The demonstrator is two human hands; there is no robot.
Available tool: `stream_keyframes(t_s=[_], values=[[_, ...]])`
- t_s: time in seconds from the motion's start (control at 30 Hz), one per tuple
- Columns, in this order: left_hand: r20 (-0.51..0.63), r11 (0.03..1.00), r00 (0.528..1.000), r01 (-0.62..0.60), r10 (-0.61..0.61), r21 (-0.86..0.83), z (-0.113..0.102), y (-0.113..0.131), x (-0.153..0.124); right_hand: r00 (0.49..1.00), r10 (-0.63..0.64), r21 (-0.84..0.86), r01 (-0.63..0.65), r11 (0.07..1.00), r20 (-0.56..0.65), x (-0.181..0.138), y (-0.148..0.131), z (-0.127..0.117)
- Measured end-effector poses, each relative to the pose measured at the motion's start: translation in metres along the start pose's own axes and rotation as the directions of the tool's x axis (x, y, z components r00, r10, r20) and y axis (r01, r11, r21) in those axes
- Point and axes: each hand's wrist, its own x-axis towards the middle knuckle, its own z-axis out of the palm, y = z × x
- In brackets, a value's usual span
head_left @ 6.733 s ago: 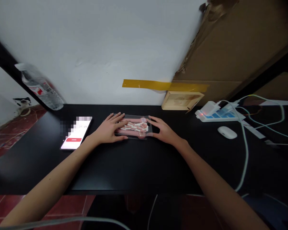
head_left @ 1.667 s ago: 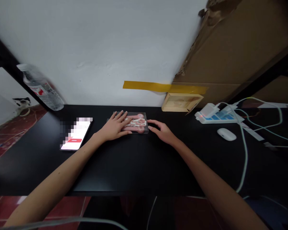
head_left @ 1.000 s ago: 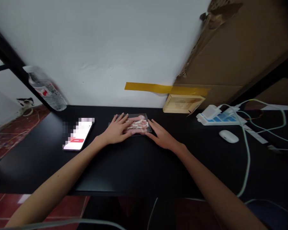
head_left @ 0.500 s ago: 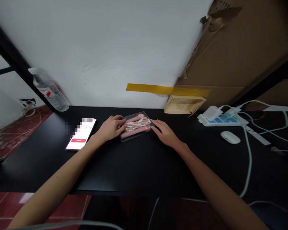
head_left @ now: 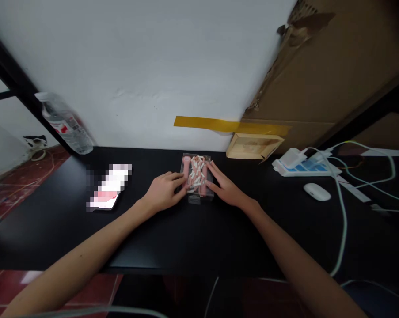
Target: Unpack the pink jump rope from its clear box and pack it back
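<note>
A clear plastic box (head_left: 207, 194) lies on the black table between my hands, its long side running away from me. Inside are two pink handles and a bundle of pink and white beaded segments that look like a beaded jump rope (head_left: 197, 170). A small clear flap sticks out at its near end. My left hand (head_left: 166, 190) grips the left edge, thumb and fingers against the box. On the opposite edge, my right hand (head_left: 226, 185) holds the box between its fingertips and thumb.
To the left lie a lit phone (head_left: 111, 187) and a leaning water bottle (head_left: 68, 126). A shallow wooden tray (head_left: 252, 145) rests against the back wall. At right are a power strip (head_left: 302, 168), a white earbud case (head_left: 317, 192) and loose white cables (head_left: 343, 221).
The box has been turned from lying mostly crosswise to pointing away from me. My left hand has shifted right and slightly nearer along with it; my right hand stays on the right edge.
</note>
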Motion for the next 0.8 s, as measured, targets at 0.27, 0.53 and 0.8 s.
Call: stream_keyframes(t_s=[0.27, 0.53, 0.8], values=[[0.156, 0.990, 0.978, 0.136, -0.140, 0.037, 0.019, -0.058, -0.002, 0.992, 0.121, -0.114, -0.123, 0.986, -0.023, -0.001, 0.012, -0.011], [0.334, 0.996, 0.940, 0.058, -0.075, 0.060, 0.020, -0.056, -0.007, 0.993, 0.037, -0.222, -0.011, 0.975, 0.112, -0.007, 0.013, -0.019], [0.351, 0.994, 0.931, 0.110, -0.100, -0.007, 0.014, -0.063, -0.003, 0.996, 0.011, -0.202, 0.006, 0.979, 0.083, -0.004, 0.008, -0.010]])
